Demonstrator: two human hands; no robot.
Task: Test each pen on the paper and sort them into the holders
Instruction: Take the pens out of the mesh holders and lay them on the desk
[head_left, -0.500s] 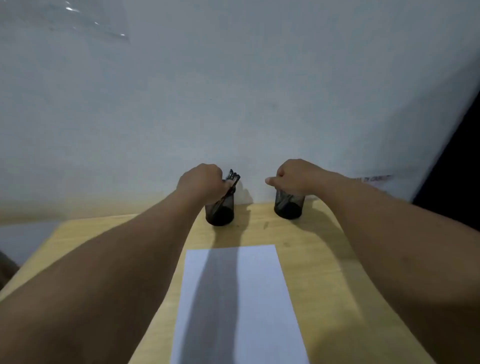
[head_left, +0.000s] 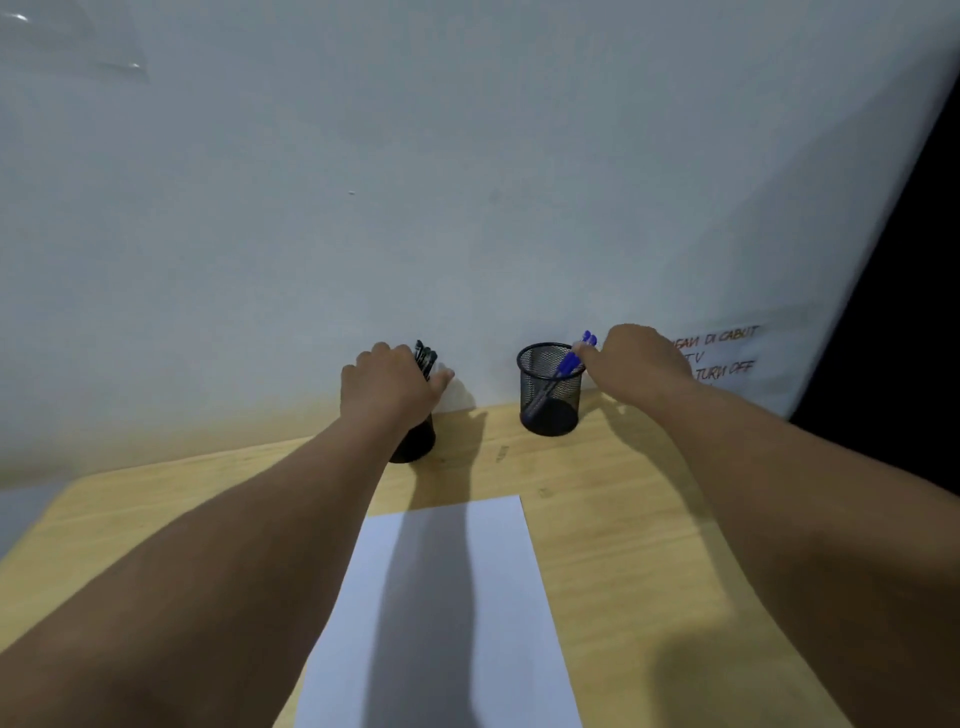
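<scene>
While the left hand (head_left: 392, 387) curls around the black pens (head_left: 426, 357) and the right hand (head_left: 636, 364) pinches the blue pens (head_left: 571, 358), lifting straight up should keep both mesh holders (head_left: 550, 395) standing.

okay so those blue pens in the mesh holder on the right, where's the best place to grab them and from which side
Judging by their lean, take the blue pens by their capped upper ends, which stick out over the right rim of the mesh holder. Come from above and the right, where the right hand already is, and pull along the slant.
</scene>
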